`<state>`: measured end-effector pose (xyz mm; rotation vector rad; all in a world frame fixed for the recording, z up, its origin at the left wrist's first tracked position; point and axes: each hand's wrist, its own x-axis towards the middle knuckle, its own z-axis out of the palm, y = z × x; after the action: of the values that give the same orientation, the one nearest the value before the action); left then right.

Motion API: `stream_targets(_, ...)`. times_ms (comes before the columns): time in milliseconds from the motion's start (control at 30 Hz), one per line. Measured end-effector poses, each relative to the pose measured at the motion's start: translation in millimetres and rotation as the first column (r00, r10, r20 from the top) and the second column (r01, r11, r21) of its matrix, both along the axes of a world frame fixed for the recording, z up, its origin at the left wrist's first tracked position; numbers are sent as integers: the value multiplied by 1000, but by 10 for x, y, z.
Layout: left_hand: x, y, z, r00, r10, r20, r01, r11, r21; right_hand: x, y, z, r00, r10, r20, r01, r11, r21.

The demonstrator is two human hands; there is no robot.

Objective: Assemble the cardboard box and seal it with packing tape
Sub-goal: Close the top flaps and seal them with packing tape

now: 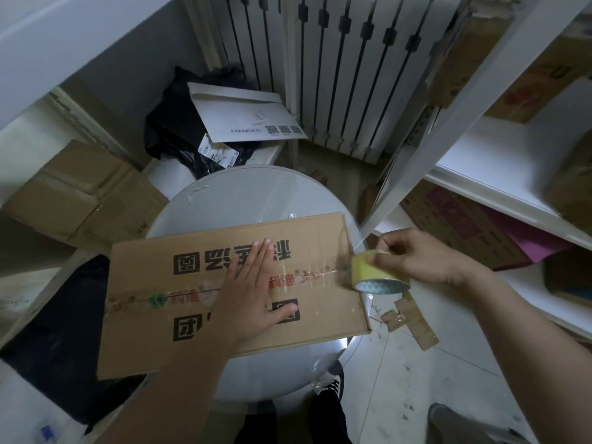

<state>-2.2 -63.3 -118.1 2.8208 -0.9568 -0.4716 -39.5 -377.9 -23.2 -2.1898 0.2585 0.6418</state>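
A brown cardboard box (166, 328) with black printed characters lies on a round white table (243, 193), its top flaps closed along a centre seam. Clear tape shines along the right part of that seam. My left hand (253, 293) lies flat on the seam, fingers spread and pointing away from me. My right hand (419, 254) grips a yellowish roll of packing tape (376, 274) at the box's right edge, where the seam ends.
White shelving (499, 161) with cardboard boxes stands at the right. Cardboard scraps (413, 318) lie on the floor beside the table. A white envelope (243, 113) and black bags sit behind the table, flattened cartons (83, 193) at the left, a radiator (336, 72) at the back.
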Motion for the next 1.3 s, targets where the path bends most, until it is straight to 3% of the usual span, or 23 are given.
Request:
stream_targets(167, 109, 337, 19, 1000, -13, 24, 13, 1000, 8, 119, 280, -76, 990, 112, 89, -87, 966, -244)
stream_targets(333, 138, 416, 12, 1000, -23, 16, 23, 999, 46, 211, 295, -199, 978, 206, -21, -197, 892, -406)
stream_targets(467, 135, 411, 7, 1000, -19, 4, 19, 999, 36, 195, 232, -322, 969, 241, -43, -215, 752, -623)
stream_targets(567, 139, 406, -1, 1000, -18, 10, 18, 999, 33, 207, 220, -488, 971, 236, -49, -207, 715, -667)
stream_targets(800, 185, 323, 72, 996, -17, 89, 24, 997, -79, 244, 286, -735, 980, 188, -62, -188, 781, -595)
stream_targets(900, 225, -73, 164, 971, -82, 224, 152, 936, -318, 240, 297, -756, 985, 160, -67, -170, 818, -549)
stream_targets(967, 185, -497, 215, 946, -199, 258, 286, 886, -365, 218, 289, -764, 991, 120, -65, -136, 847, -513)
stream_targets(1067, 100, -970, 192, 914, -337, 226, 391, 879, -273, 175, 289, -797, 995, 82, -51, -97, 873, -478)
stream_targets(1167, 157, -1014, 126, 929, -317, 192, 352, 917, -189, 114, 295, -828, 999, 8, -40, -23, 923, -385)
stream_targets(1300, 262, -799, 55, 908, -357, 219, 386, 916, -110, 60, 245, -820, 985, -117, -126, 113, 993, -37)
